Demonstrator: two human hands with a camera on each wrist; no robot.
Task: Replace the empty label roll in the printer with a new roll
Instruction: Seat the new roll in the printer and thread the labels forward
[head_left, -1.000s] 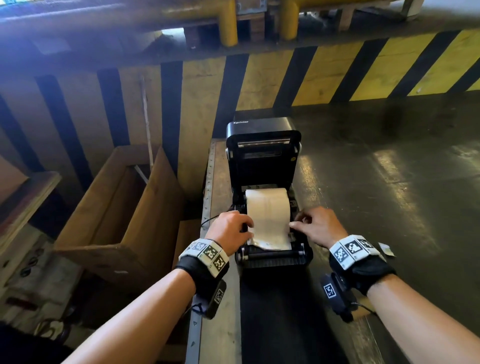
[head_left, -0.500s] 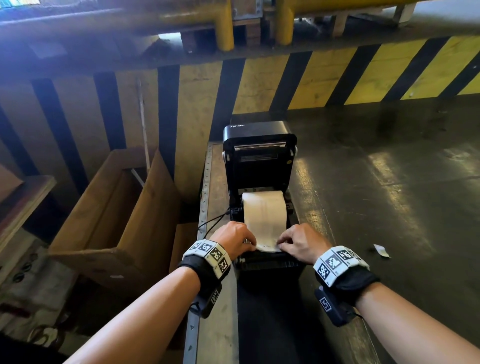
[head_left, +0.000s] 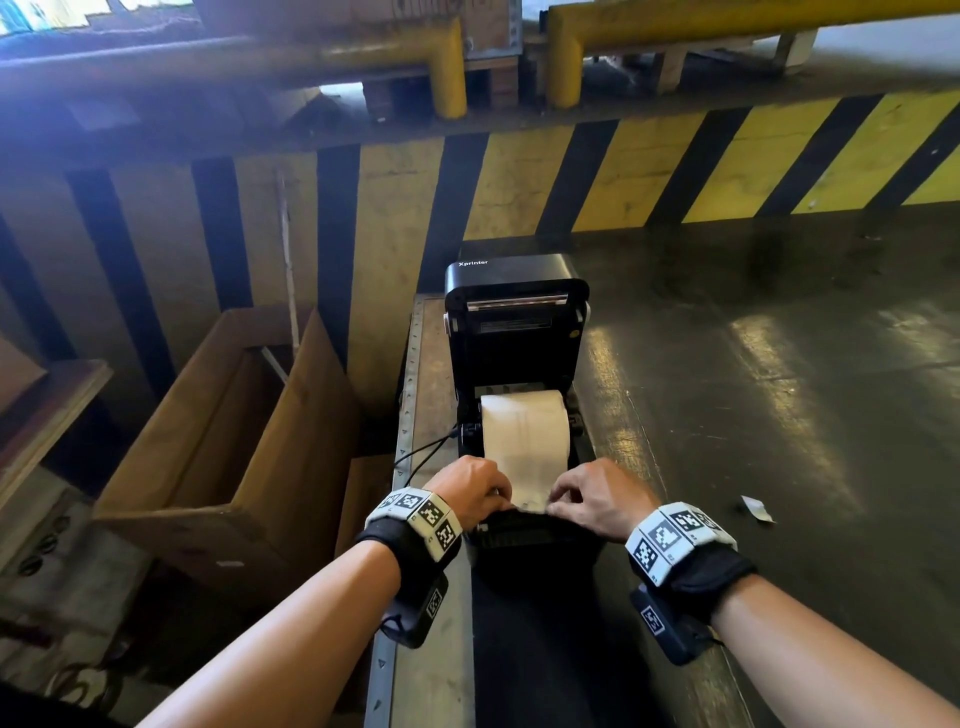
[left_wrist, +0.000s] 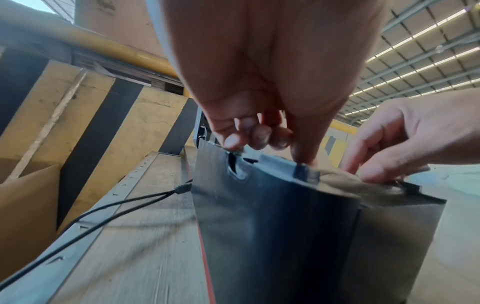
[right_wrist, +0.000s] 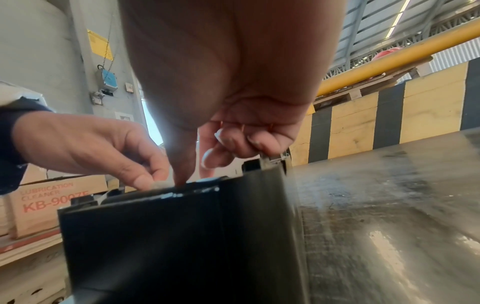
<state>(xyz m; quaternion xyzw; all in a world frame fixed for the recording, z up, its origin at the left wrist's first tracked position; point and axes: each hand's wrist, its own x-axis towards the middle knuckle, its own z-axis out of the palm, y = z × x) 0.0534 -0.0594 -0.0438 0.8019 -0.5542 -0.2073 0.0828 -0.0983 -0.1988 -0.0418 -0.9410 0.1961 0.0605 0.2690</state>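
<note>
A black printer (head_left: 514, 332) stands on a narrow bench with its lid raised. A full white label roll (head_left: 524, 431) sits in its bay, and the label strip (head_left: 530, 499) runs forward to the front edge. My left hand (head_left: 470, 491) and right hand (head_left: 597, 499) meet at that edge, each pinching a corner of the strip with curled fingers. In the left wrist view my left hand's thumb (left_wrist: 303, 156) presses down on the printer front (left_wrist: 285, 226). In the right wrist view my right hand's thumb (right_wrist: 182, 174) does the same. The strip's end is mostly hidden by the fingers.
An open cardboard box (head_left: 223, 441) stands left of the bench (head_left: 431, 649). A black cable (head_left: 423, 452) leaves the printer's left side. A scrap of paper (head_left: 756, 508) lies on the dark surface at right. A yellow-and-black striped barrier (head_left: 675, 171) runs behind.
Both hands have slid forward from the sides of the roll to the printer's front edge and come closer together on the label strip.
</note>
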